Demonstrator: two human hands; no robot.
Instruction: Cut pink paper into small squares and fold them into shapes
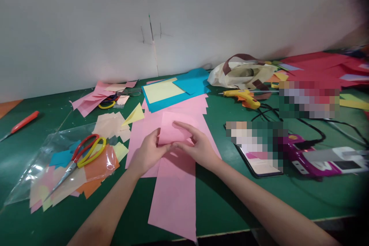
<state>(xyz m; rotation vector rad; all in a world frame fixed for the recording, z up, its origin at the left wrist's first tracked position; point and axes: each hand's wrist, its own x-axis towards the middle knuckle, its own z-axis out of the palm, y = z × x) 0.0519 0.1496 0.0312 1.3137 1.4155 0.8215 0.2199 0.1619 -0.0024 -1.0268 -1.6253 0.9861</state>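
A folded or curled piece of pink paper (174, 128) is held between both hands near the middle of the view. My left hand (150, 153) grips its lower left edge, the thumb along the bottom. On the other side, my right hand (198, 147) pinches it, with fingers over the front and the thumb meeting the left thumb below. Under the hands lie larger pink sheets (175, 207), one reaching toward the table's front edge. Behind them rest blue sheets (193, 80) with a pale yellow sheet (164, 91) on top.
Scissors (75, 165) lie on a clear bag with paper scraps at left, beyond them a red-handled cutter (24, 122). To the right are a phone (253, 153), a yellow glue gun (243, 98), a purple power strip (313, 163) with cords, and a cloth bag (223, 77). A white wall stands behind.
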